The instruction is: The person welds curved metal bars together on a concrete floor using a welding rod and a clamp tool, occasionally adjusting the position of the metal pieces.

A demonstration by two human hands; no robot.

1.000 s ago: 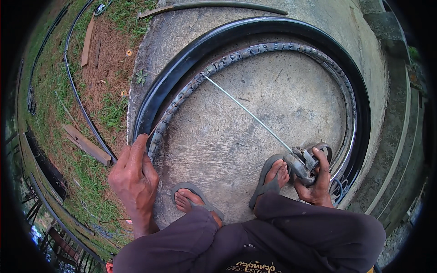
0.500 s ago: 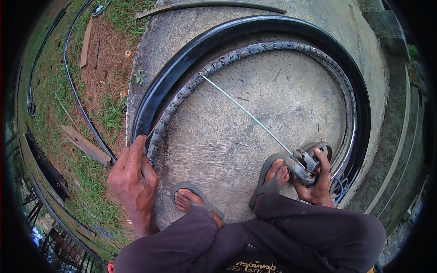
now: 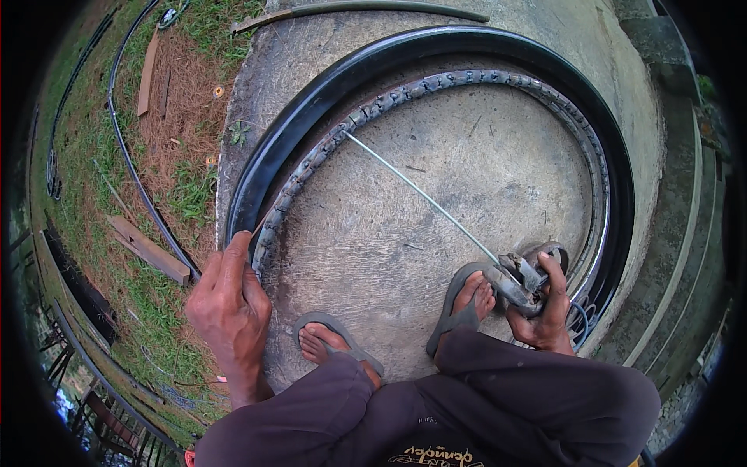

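Note:
A large black ring [image 3: 268, 167] lies on the concrete, and inside it runs a grey hoop [image 3: 299, 179] with dark ties or notches along it. My left hand [image 3: 229, 311] is closed at the left side of the ring, its fingertips on the edge where ring and hoop meet. The lower grip is hidden behind the fingers. My right hand [image 3: 548, 311] grips a worn grey coiled piece [image 3: 513, 289] beside my right foot. A taut pale green cord [image 3: 424, 194] stretches from that piece to the hoop's upper left.
My feet in grey sandals [image 3: 459, 300] stand within the ring's open lower side. Blue-grey tubing [image 3: 580, 321] lies by my right hand. Grass with wooden boards [image 3: 148, 249] and a long black hose [image 3: 128, 148] borders the left; concrete steps [image 3: 677, 233] are at right. A curved strip [image 3: 366, 8] lies beyond.
My right hand has shifted very slightly with the grey coiled piece. The left hand, the ring and the cord look nearly unchanged.

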